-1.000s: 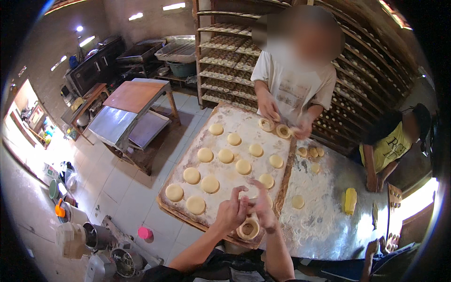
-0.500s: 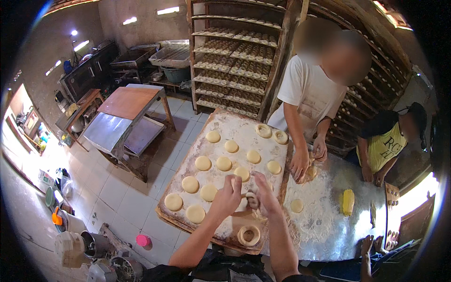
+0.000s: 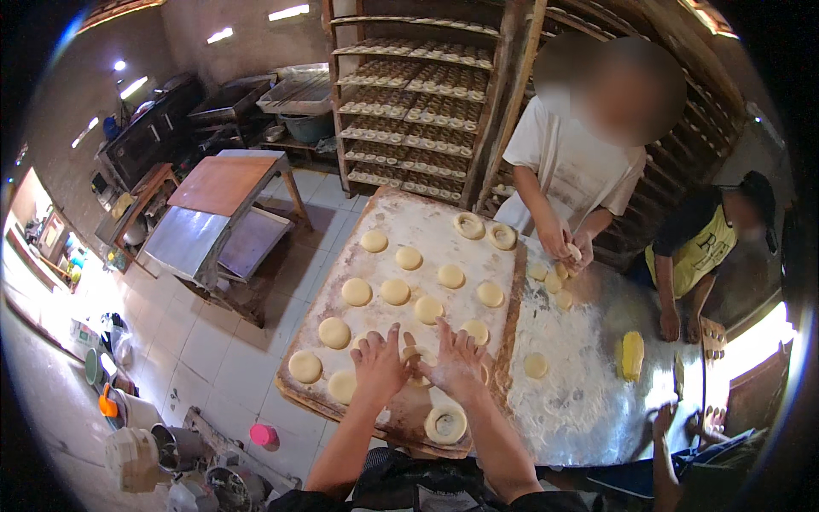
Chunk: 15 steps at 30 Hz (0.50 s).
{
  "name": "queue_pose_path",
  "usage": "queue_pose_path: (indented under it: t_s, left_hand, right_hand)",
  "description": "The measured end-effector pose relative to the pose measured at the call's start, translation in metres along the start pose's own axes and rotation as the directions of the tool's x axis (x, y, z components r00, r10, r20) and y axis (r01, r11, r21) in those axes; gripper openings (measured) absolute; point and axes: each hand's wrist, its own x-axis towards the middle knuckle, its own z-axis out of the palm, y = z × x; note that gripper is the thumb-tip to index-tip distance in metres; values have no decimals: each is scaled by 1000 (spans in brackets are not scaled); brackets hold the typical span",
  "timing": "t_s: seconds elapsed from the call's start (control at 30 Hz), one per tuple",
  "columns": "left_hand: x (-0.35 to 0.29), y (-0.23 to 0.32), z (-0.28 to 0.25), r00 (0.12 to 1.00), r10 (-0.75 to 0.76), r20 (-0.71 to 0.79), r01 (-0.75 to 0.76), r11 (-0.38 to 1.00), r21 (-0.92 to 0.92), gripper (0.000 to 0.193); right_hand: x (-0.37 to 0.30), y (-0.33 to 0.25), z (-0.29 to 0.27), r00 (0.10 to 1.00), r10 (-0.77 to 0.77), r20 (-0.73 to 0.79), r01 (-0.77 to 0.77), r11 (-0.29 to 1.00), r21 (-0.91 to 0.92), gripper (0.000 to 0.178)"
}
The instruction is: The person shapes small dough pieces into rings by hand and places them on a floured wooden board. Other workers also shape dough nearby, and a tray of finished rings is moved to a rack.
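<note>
Plainly, everything hangs on the narrow gap between the two hands: a piece of dough (image 3: 418,350) lies there on the floured board (image 3: 324,264), with the left hand (image 3: 380,365) just to its left and the right hand (image 3: 458,363) just to its right. Neither hand is clearly nearer. Both have their fingers spread and clenched on nothing, thumbs turned inward toward the dough; whether the thumbs touch it cannot be told, as they partly hide it. The piece looks roundish (so it offers no clear long axis to line up with). Just beyond the fingertips sits a flat dough disc (image 3: 428,310), and another disc (image 3: 342,386) lies beside the left wrist. Nearer the person's body, below the gap, rests a dough ring (image 3: 430,424), apart from both hands.
</note>
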Motion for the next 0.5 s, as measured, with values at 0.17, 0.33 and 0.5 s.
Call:
queue_pose_path:
  t_s: [0.17,0.33,0.5]
  left_hand:
    - [-11,12,-15,998,-11,-64,13,1000,17,80]
    - [-20,52,0,989,94,-114,-118,967,-225,61]
    - [-33,131,45,971,214,104,-106,780,-616,41]
  right_hand:
    - [-23,88,7,973,161,-167,-112,957,268,78]
    - [-33,224,23,872,346,-345,-318,938,137,46]
    - [-22,254,12,978,203,-53,-194,971,141,37]
